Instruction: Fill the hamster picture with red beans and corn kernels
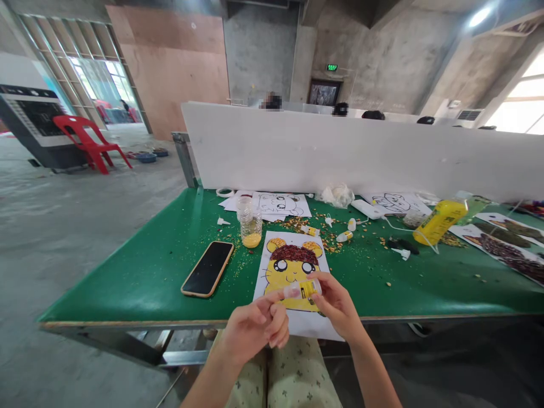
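My right hand grips a small glue bottle with a yellow label, tipped on its side. The index finger of my left hand is stretched out to the bottle's pale end and seems to touch it. The other left fingers are loosely curled and hold nothing. Beneath both hands lies a sheet with a cartoon hamster. Dark red grains cover the top of its head, yellow bits fill the ears, and the body is yellow. My hands and the bottle hide part of the lower body.
Left of the sheet are a phone and a clear plastic jar with yellow grains. Behind lie small bottles, scattered seeds, and printed drawings. A yellow bottle stands tilted at right. A white partition borders the green table.
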Tool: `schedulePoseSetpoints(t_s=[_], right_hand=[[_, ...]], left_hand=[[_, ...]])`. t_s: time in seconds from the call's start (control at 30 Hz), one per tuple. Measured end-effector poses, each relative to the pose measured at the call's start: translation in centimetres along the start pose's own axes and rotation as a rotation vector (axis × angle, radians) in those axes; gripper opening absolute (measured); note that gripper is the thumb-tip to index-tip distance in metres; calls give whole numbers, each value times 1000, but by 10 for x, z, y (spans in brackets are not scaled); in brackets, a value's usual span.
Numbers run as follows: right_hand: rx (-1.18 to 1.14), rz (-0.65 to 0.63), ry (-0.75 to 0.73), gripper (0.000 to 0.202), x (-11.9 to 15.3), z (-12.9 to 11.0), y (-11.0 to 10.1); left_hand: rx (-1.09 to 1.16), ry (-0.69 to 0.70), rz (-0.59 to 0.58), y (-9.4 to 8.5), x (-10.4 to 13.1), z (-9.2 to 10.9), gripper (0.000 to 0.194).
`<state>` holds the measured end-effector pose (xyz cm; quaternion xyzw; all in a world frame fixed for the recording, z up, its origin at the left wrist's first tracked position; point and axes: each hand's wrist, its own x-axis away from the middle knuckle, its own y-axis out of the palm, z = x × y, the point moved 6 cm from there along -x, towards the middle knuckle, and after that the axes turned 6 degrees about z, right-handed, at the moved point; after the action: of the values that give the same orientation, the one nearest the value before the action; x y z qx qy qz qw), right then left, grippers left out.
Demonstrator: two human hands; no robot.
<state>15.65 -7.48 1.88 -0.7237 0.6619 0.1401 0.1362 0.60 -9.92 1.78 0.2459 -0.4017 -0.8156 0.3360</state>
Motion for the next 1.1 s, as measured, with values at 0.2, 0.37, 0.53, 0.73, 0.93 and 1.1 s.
schedulePoseSetpoints(t_s=[0.2,0.37,0.53,0.73,0.93,1.1], right_hand=[[-8,-58,-77,23,0,-2,-2],[-23,-76,-47,20,2,-2,1],[-22,23,67,15,3,5,4],[-167,153,77,16,-2,-1,-25],[-167,582,56,25,-3,-6,-106],[-117,634,208,38,-4,32,-118]], left_hand=[[177,-32,76,1,-1,-7,48],[-10,3,58,-7,-3,-9,52],[-262,-31,97,-13,-3,-14,61],[-301,-76,77,-19,8,-6,62],[-173,42,78,-27,24,22,59],[-150,58,63,-30,21,17,61]])
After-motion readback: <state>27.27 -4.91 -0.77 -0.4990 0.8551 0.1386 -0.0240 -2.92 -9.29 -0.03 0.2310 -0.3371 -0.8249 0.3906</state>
